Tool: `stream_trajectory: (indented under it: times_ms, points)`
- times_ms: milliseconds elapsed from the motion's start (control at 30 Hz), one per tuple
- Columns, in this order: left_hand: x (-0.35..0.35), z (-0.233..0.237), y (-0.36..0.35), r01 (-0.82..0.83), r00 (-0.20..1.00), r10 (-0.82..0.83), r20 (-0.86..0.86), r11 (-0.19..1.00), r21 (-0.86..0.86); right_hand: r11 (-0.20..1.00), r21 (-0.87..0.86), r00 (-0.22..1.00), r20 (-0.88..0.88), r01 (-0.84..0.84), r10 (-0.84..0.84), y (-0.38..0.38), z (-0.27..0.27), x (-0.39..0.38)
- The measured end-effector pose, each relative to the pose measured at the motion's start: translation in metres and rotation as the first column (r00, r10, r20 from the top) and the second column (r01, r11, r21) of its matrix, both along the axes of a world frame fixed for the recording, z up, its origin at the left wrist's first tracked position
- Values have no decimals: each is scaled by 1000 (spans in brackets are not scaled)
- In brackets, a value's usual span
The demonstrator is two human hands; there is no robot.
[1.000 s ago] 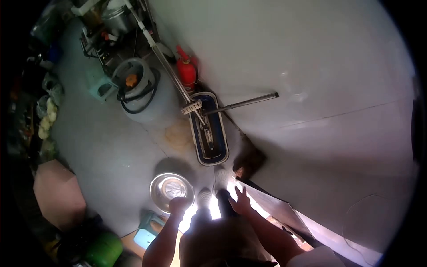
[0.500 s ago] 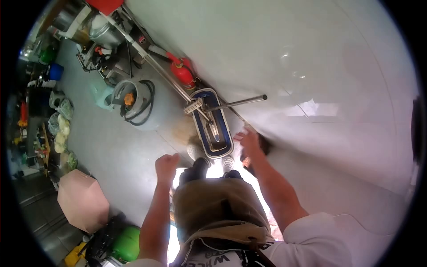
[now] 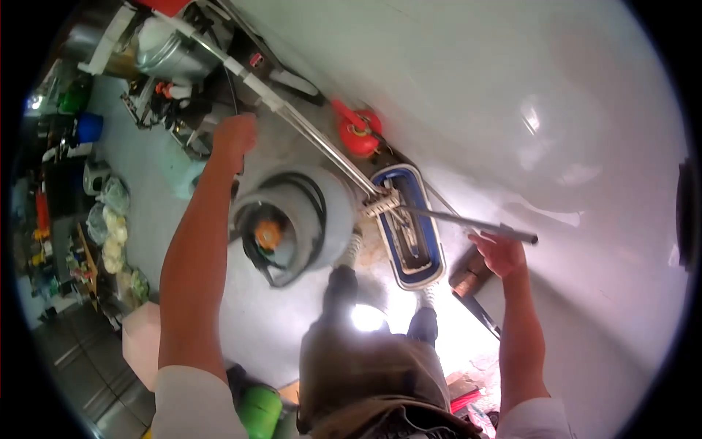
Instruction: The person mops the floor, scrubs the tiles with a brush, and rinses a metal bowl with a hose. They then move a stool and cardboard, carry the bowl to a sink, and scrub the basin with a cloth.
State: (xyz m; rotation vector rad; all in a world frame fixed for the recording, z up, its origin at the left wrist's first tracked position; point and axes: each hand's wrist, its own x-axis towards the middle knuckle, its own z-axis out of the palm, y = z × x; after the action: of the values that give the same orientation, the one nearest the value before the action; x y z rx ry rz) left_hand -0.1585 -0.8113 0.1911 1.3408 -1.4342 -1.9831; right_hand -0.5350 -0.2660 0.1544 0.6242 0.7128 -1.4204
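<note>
Two long handles meet at the blue-and-white mop bucket (image 3: 433, 252), which lies on the grey floor (image 3: 190, 212) against the foot of the white wall (image 3: 512, 95). The bucket's long side runs up and down the view.

The right hand (image 3: 501, 252) has its grip clamped on the metal bar (image 3: 468, 222) close to the bar's free end. The bar's long axis runs nearly level across the view. It starts at the white ribbed head (image 3: 380, 200) over the bucket's upper end, slopes slightly down to the right, and its open tip points toward the wall.

The second handle, a long silver-and-white pole (image 3: 292, 117), leaves the same head and slants up to the left, toward the cluttered metal racks (image 3: 168, 95).

The left hand (image 3: 234, 137) is raised at arm's length just below this pole, its fingers curled in together. I cannot tell whether it touches the pole.

Between the two arms stands a grey gas cylinder (image 3: 307, 212) with an orange cap (image 3: 267, 235) and a black hose (image 3: 292, 183) coiled on top — it sits just beside the bucket's left side. A red fire extinguisher (image 3: 358, 132) stands against the wall just above the bucket. The person's legs and shoes are planted below the bucket, one shoe on either side of its lower end.
</note>
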Motion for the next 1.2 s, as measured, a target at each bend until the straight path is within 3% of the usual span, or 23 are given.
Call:
stream_trajectory:
  times_ms: [67, 167, 233, 267, 333, 367, 467, 500, 567, 600, 633, 667, 733, 800, 900, 967, 1033, 1067, 1133, 1200]
  points:
    - [-22, -19, -58, -206, 924, 201, 326, 978, -19, 993, -118, 995, 102, -6, 18, -35, 15, 16]
    - [-48, -50, -112, -404, 839, 392, 377, 913, -50, 995, -75, 994, 85, -61, 67, -63, 14, 47]
    - [-47, -96, -162, -422, 870, 413, 270, 906, -28, 991, -41, 992, 26, -126, 127, -49, -4, 64]
    - [-50, -114, -178, -436, 877, 430, 213, 900, -18, 980, 109, 985, 58, -168, 163, -52, 4, 70]
    - [-70, -99, -164, -482, 876, 479, 52, 871, 97, 881, 367, 922, -123, -300, 366, -80, 47, 82]
    - [-75, -100, -163, -481, 876, 481, 35, 866, 135, 863, 384, 918, -86, -329, 388, -78, 51, 82]
    - [-56, -148, -200, -487, 858, 506, -84, 855, 177, 609, 630, 754, -57, -481, 654, -76, 44, 90]
    - [-50, -145, -201, -467, 864, 495, -90, 856, 222, 603, 636, 743, -68, -482, 666, -73, 47, 96]
    - [-36, -118, -193, -420, 880, 466, -92, 854, 307, 659, 584, 755, -116, -474, 646, -67, 47, 107]
    - [-40, -69, -148, -348, 908, 392, -150, 903, 253, 716, 525, 776, -153, -461, 612, -63, 50, 112]
    - [-48, -33, -115, -408, 899, 433, -59, 880, 245, 729, 530, 790, -166, -433, 590, -63, 61, 119]
    - [-45, -9, -87, -351, 912, 391, -125, 901, 255, 740, 535, 799, -182, -408, 573, -60, 72, 122]
    - [-44, 48, -23, -311, 933, 345, -104, 915, 256, 709, 568, 743, -235, -418, 627, -45, 90, 134]
    - [-45, 91, 26, -289, 942, 319, -101, 928, 237, 800, 499, 837, -233, -334, 495, -16, 88, 145]
    - [-52, 155, 116, -283, 952, 299, -68, 942, 179, 933, 358, 990, -113, -44, 90, 42, 76, 158]
    - [-46, 186, 161, -252, 966, 257, -6, 952, 174, 944, 328, 987, -138, -33, 83, 65, 71, 179]
    - [-20, 192, 201, 8, 997, 5, 82, 989, -148, 936, 349, 975, -185, -51, 122, 75, 80, 187]
    - [-21, 213, 220, 0, 986, 16, 169, 996, -94, 918, 384, 961, -202, -97, 186, 81, 83, 186]
    - [0, 215, 245, 88, 996, -84, 37, 986, -145, 874, 448, 918, -234, -191, 320, 95, 80, 169]
    - [22, 223, 256, 243, 970, -232, 72, 935, -258, 869, 437, 915, -202, -234, 348, 109, 75, 145]
